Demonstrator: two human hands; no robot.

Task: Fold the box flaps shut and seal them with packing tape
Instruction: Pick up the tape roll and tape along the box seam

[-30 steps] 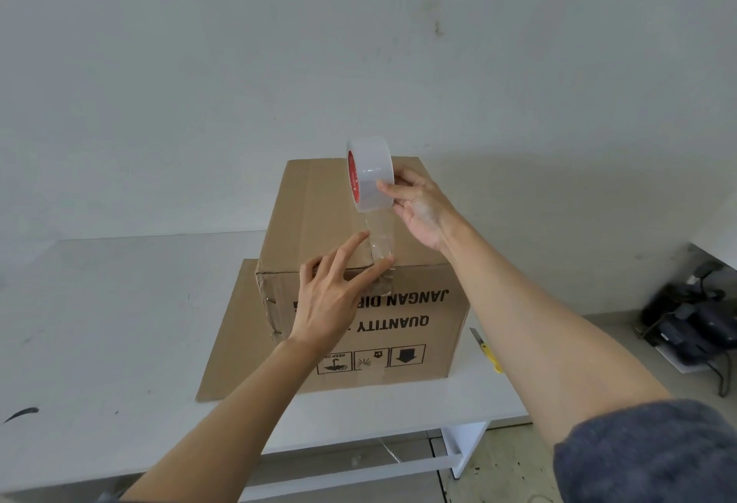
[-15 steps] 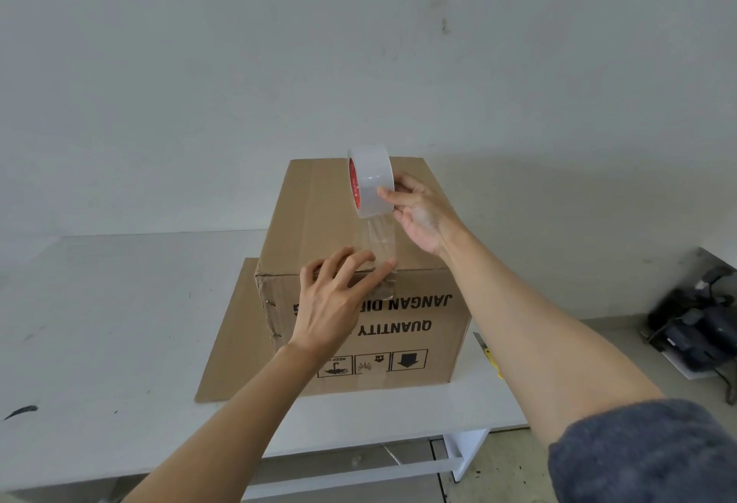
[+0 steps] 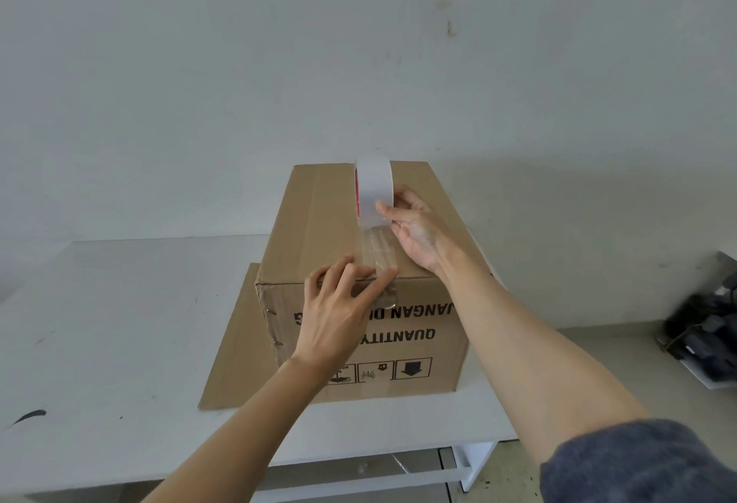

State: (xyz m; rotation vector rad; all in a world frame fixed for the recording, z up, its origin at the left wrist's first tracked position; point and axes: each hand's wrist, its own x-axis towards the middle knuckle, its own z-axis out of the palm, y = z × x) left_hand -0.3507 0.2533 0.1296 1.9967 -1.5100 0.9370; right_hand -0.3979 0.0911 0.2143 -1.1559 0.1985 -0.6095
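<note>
The left hand (image 3: pixel 339 315) lies flat, fingers spread, gripping nothing but pinning the tape's end at the near top edge of the box (image 3: pixel 319 223). The right hand (image 3: pixel 414 231), closed round the tape roll (image 3: pixel 375 187), has carried it lower and farther back along the closed flaps than a second ago, so the clear strip (image 3: pixel 377 251) is lengthening over the seam; sealing looks barely begun. The box sits on flat cardboard (image 3: pixel 231 343) on a white surface (image 3: pixel 99 323) against a bare wall (image 3: pixel 359 44), with dark equipment (image 3: pixel 706 339) at far right.

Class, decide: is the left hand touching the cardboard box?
Touching. The head view shows the left hand pressing the tape strip onto the cardboard box edge.
</note>
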